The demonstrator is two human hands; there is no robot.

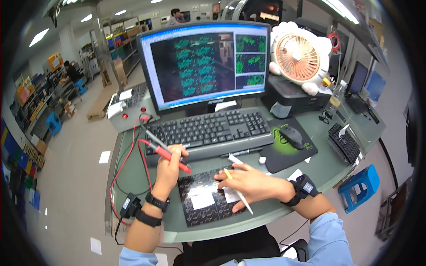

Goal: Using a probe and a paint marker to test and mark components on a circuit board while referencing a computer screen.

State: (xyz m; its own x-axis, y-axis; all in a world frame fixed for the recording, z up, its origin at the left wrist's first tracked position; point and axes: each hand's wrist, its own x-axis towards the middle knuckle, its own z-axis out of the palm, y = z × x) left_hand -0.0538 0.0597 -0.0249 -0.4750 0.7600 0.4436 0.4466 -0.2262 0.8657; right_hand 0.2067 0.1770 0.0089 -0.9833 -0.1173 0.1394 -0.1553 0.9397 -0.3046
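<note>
My left hand point(171, 167) is closed round a red test probe point(163, 153); a grey probe-like rod point(156, 138) runs beside it into the same grip. A red lead point(143, 162) trails from there to the left. Beneath both hands lies a dark printed circuit board panel point(203, 213) with white paper labels point(203, 201) on it. My right hand point(248, 181) rests over the panel's right side with fingers partly spread. A slim pale pen-like stick point(242, 197), yellow at its upper end, is held between those fingers.
Behind the board stand a black keyboard point(213, 128) and a monitor point(191, 66) showing a green layout. A mouse point(291, 136) sits on a dark mat point(277, 162) to the right. At the left is a grey box point(126, 111); a white fan point(297, 55) stands at back right.
</note>
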